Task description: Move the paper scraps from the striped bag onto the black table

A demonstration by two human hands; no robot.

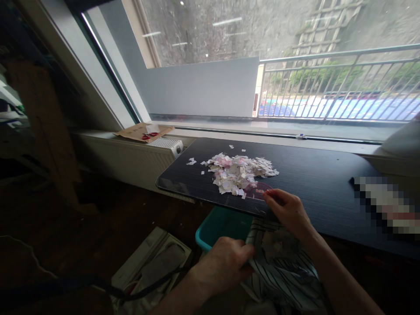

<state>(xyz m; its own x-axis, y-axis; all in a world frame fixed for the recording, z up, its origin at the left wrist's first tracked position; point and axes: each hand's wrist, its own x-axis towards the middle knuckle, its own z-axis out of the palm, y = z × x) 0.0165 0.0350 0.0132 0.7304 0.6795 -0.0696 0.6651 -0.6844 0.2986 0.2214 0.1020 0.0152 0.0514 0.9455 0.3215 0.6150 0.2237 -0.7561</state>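
Observation:
A heap of small white and pinkish paper scraps (236, 173) lies on the dark table (311, 175). At the heap's near edge my right hand (290, 208) pinches a thin, see-through pink plastic piece (257, 191) with a curved outline, close to the table top. Lower down, my left hand (223, 260) is closed on the edge of a striped cloth (282, 271), which hangs open below the table's front edge. Some pale scraps (277, 243) seem to rest in the cloth's folds. The left fingertips are partly hidden.
A teal basin (216, 225) stands below the table edge, beside the cloth. Red-handled scissors (150, 136) lie on brown paper (131, 131) over the radiator (160, 146). A box (154, 258) sits on the floor. A blurred-out object (387, 205) is at the right.

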